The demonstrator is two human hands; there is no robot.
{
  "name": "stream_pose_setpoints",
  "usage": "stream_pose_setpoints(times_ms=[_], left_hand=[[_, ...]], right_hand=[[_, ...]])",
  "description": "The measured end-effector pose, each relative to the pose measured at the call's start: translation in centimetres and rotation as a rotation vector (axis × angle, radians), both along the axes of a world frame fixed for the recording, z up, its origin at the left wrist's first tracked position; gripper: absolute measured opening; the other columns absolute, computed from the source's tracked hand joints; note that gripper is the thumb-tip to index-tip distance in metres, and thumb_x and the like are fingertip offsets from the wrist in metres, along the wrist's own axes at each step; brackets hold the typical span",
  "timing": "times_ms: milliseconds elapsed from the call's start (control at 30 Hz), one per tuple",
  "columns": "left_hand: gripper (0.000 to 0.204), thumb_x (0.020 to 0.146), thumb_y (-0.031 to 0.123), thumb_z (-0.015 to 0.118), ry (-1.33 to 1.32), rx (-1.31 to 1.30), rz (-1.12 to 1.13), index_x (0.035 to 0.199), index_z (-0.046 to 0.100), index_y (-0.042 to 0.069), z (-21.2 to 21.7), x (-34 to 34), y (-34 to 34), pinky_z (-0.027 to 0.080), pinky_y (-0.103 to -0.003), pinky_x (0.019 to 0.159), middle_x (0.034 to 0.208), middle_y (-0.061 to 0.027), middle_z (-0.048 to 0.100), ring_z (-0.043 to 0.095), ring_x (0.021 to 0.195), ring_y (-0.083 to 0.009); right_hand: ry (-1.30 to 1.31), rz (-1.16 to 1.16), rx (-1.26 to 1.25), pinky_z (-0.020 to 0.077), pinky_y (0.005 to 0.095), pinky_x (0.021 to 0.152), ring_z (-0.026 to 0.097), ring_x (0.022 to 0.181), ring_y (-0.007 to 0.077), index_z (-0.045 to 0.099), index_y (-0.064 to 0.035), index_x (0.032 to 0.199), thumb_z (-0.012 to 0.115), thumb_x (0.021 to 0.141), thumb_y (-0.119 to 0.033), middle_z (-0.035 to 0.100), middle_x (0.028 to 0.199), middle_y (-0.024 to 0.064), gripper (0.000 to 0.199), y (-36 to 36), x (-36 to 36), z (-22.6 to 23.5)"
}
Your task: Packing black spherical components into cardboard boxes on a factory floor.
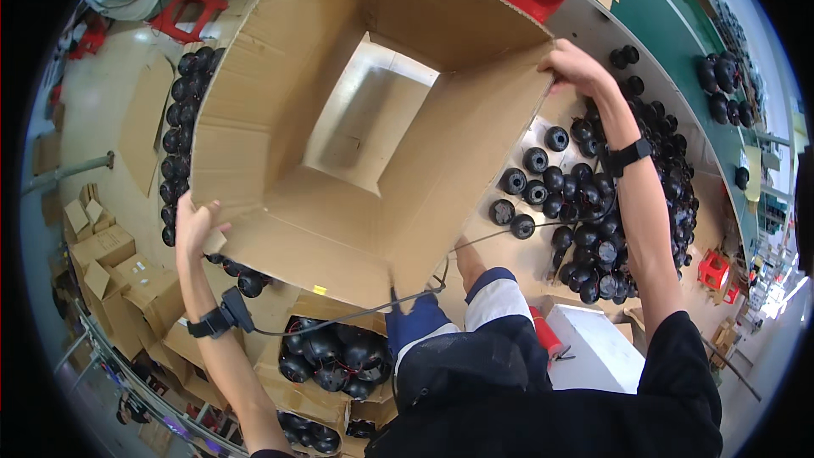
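Observation:
A large brown cardboard box [280,136] is held up in front of me, its wide mouth toward me. Pale floor with a dark shadow shows through an opening at the box's far end. My left hand [198,227] grips the box's lower left edge, thumb inside the wall. At the upper right corner my right hand [577,67] has its fingers wrapped round the rim. Each wrist wears a black strap, and a dark cable [356,320] runs from the left one across my front.
Many round black parts [585,242] lie on the floor at right. More black parts [180,140] line the left, and others fill an open carton [373,320] by my legs. Cardboard boxes [140,276] pile up at lower left. Red stools [188,15] and a green-topped bench [670,34] stand farther off.

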State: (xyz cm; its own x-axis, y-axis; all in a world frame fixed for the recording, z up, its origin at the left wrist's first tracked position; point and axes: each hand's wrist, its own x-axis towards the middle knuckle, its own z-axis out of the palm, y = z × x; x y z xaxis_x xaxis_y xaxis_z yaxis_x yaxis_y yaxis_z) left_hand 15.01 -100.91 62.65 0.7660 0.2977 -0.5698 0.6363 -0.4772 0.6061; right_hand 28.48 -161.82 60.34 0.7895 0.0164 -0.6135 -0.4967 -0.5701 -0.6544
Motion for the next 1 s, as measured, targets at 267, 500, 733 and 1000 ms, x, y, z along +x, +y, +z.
stream_pose_setpoints(times_ms=[267, 500, 733, 1000], left_hand=[[0.029, 0.090, -0.004, 0.052, -0.068, 0.017, 0.226, 0.118, 0.061, -0.002, -15.8, -12.4, -2.6, 0.063, -0.034, 0.063, 0.107, -0.0148, 0.067, 0.069, 0.088, -0.0235], [0.053, 0.081, -0.011, 0.056, -0.104, 0.237, -0.133, 0.132, 0.057, 0.005, -17.0, -10.2, -4.7, 0.055, -0.045, 0.091, 0.122, -0.0204, 0.064, 0.064, 0.106, -0.0408], [0.090, 0.079, -0.003, 0.060, -0.151, 0.838, -0.767, 0.157, 0.019, 0.015, -17.6, -10.1, -17.4, 0.034, -0.053, 0.110, 0.160, -0.0194, 0.020, 0.031, 0.142, -0.0425], [0.076, 0.092, 0.015, 0.057, 0.113, 1.039, -0.832, 0.157, 0.017, 0.010, -31.2, -11.2, -16.0, 0.034, -0.059, 0.108, 0.160, -0.0231, 0.015, 0.031, 0.141, -0.0436]], right_hand=[[-0.340, -0.046, -0.175, 0.0570, 0.0381, 0.077, 0.069, 0.094, 0.0278, 0.048, -0.0015, 0.133, 0.066, 0.077, -0.026, 0.068, 0.104, 0.0217, 0.064, 6.7, 4.4, -8.4], [-0.069, -0.160, -0.070, 0.0444, 0.0407, 0.103, 0.059, 0.115, 0.0437, 0.014, 0.0018, 0.152, 0.058, 0.072, -0.018, 0.057, 0.124, 0.0364, 0.094, 17.3, -6.3, -14.9], [-0.469, -0.215, -0.079, 0.0348, 0.0421, 0.111, 0.044, 0.130, 0.0468, 0.015, 0.0024, 0.152, 0.047, 0.072, 0.001, 0.043, 0.137, 0.0364, 0.086, 16.1, -7.7, -18.3], [-0.450, -0.354, 0.003, 0.0307, 0.0438, 0.114, 0.035, 0.134, 0.0484, 0.015, -0.0017, 0.153, 0.048, 0.070, 0.007, 0.033, 0.142, 0.0327, 0.090, 21.3, -5.9, -16.7]])
